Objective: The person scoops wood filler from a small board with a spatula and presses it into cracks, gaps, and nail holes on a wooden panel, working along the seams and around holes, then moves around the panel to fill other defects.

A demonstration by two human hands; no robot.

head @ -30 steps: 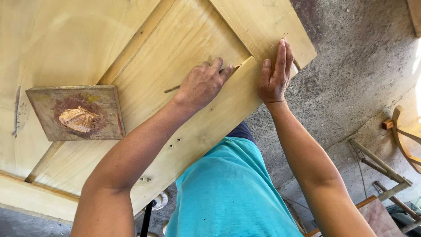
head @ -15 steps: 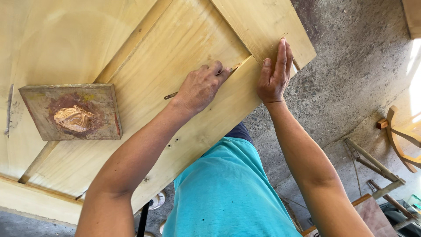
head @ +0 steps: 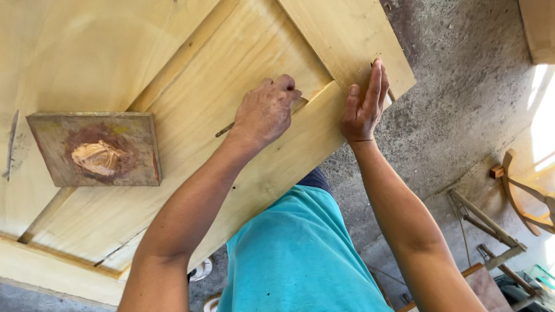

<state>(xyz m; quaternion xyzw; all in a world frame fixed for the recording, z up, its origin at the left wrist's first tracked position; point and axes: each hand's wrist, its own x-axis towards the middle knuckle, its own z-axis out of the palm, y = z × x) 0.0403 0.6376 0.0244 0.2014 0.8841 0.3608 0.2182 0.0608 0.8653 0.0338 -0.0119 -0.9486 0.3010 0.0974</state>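
Observation:
A pale yellow wooden panelled door [head: 144, 63] lies flat before me. My left hand [head: 266, 112] grips a thin tool whose handle end [head: 224, 130] pokes out behind the palm; its tip is pressed into the groove between the panel and the frame rail. My right hand [head: 364, 107] rests flat on the frame rail near the door's corner, fingers stretched together and pointing away from me. A small square board [head: 95, 149] with a dab of tan filler paste [head: 97, 157] lies on the door to the left of my left arm.
Rough grey concrete floor [head: 462, 86] spreads to the right of the door. Wooden furniture parts and a curved chair piece [head: 520, 190] lie at the right edge. Another pale board [head: 540, 29] shows at the top right. My teal shirt [head: 295, 254] fills the bottom centre.
My left hand has slid slightly along the groove with the tool. The right hand stays flat on the rail. The view has shifted a little.

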